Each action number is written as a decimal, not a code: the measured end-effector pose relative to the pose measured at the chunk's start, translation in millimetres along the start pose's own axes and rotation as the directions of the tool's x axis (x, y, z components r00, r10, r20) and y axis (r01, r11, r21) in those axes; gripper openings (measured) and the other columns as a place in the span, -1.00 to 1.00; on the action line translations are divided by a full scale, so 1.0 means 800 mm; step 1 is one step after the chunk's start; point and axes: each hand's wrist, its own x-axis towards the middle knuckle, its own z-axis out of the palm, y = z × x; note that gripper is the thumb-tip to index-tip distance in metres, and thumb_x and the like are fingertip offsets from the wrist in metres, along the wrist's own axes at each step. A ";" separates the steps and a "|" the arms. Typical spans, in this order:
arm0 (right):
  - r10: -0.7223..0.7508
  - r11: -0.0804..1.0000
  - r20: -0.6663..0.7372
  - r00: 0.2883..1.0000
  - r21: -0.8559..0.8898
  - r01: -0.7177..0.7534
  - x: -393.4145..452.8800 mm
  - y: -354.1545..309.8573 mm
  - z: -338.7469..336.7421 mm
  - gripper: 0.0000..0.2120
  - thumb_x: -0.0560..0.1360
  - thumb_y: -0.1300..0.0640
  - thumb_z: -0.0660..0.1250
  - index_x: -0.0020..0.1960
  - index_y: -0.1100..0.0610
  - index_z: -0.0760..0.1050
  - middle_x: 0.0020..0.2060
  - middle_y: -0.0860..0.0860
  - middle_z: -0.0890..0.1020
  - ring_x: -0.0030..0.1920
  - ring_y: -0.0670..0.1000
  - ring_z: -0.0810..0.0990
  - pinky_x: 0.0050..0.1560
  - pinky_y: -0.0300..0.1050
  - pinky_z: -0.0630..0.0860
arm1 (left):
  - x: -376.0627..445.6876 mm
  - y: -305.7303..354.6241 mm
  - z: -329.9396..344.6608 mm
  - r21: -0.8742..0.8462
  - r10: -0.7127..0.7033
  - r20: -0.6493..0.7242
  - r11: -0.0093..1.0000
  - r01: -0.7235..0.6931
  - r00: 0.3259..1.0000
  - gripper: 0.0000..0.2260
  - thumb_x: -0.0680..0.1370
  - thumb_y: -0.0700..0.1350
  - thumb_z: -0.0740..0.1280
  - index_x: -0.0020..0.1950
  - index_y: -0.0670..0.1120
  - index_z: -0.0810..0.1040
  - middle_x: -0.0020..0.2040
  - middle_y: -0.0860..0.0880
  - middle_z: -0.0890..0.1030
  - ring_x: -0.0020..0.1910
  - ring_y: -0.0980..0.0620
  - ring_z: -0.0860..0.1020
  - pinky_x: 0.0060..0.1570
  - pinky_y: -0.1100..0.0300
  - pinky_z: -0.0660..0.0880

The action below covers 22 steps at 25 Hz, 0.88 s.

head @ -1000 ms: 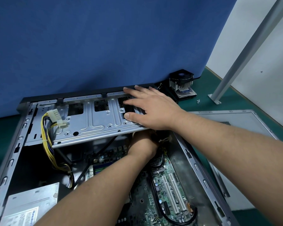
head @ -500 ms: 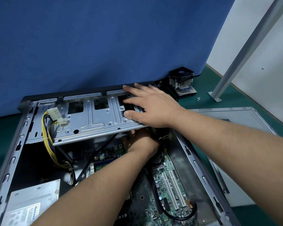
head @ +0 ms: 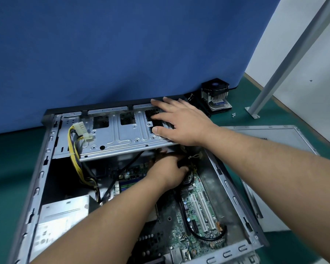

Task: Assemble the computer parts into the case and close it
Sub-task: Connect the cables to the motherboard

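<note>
Case: the open computer case (head: 46, 168) lies on its side on the green table (head: 11, 159), its long axis running from 6 o'clock to 12 o'clock, front end against the blue partition (head: 122, 44).
Drive cage: the silver drive cage (head: 120, 138) spans the far end of the case, long axis from 9 o'clock to 3 o'clock, its near edge tilted up over the motherboard.
Right hand: the right hand (head: 181, 122) lies flat on the 3 o'clock end of the cage, fingers spread and straight, pointing toward 10 o'clock, thumb along the cage's near edge.
Left hand: the left hand (head: 168, 168) reaches under the cage at 12 o'clock from the motherboard (head: 196, 212); its fingers seem curled round a black cable bundle (head: 183, 162), though shadow hides the grip.
Power cable: yellow-and-black wires (head: 74, 155) rise at the cage's 9 o'clock end, their white connector (head: 81, 130) resting on top.
Power supply: the grey power supply (head: 59, 216) sits at 7 o'clock in the case.
Side panel: the side panel (head: 274, 141) lies flat at 3 o'clock, just beside the case.
CPU cooler: a CPU cooler (head: 215, 94) stands at 1 o'clock by the partition.
</note>
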 end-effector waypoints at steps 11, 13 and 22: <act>0.004 0.998 0.041 0.999 -0.055 -0.002 -0.003 -0.008 -0.010 -0.35 0.56 -0.43 -0.09 0.52 -0.20 0.36 0.64 -0.23 0.01 0.64 -0.07 -0.05 0.62 0.08 -0.11 | -0.218 -0.099 -0.157 0.389 0.150 -0.623 0.911 0.139 0.768 -0.72 0.58 -0.12 0.38 0.29 0.01 0.60 0.29 -0.05 0.56 0.33 -0.18 0.45 0.18 -0.14 0.43; 0.008 0.998 0.039 0.999 -0.061 -0.006 -0.003 -0.010 -0.011 -0.33 0.55 -0.43 -0.12 0.52 -0.19 0.37 0.64 -0.22 0.02 0.64 -0.06 -0.03 0.62 0.08 -0.10 | -0.215 -0.114 -0.161 0.201 -0.067 -0.637 0.947 0.249 0.768 -0.58 0.60 -0.03 0.39 0.46 0.00 0.46 0.40 -0.10 0.46 0.44 -0.18 0.33 0.34 -0.17 0.34; 0.015 0.993 0.042 0.999 -0.118 -0.009 -0.006 -0.018 -0.011 -0.40 0.61 -0.37 -0.06 0.51 -0.15 0.39 0.65 -0.18 0.04 0.64 -0.02 0.00 0.61 0.14 -0.01 | -0.204 -0.125 -0.158 0.176 -0.131 -0.577 0.944 0.279 0.806 -0.51 0.66 0.15 0.24 0.56 0.01 0.36 0.62 0.03 0.26 0.61 -0.02 0.10 0.46 -0.14 0.24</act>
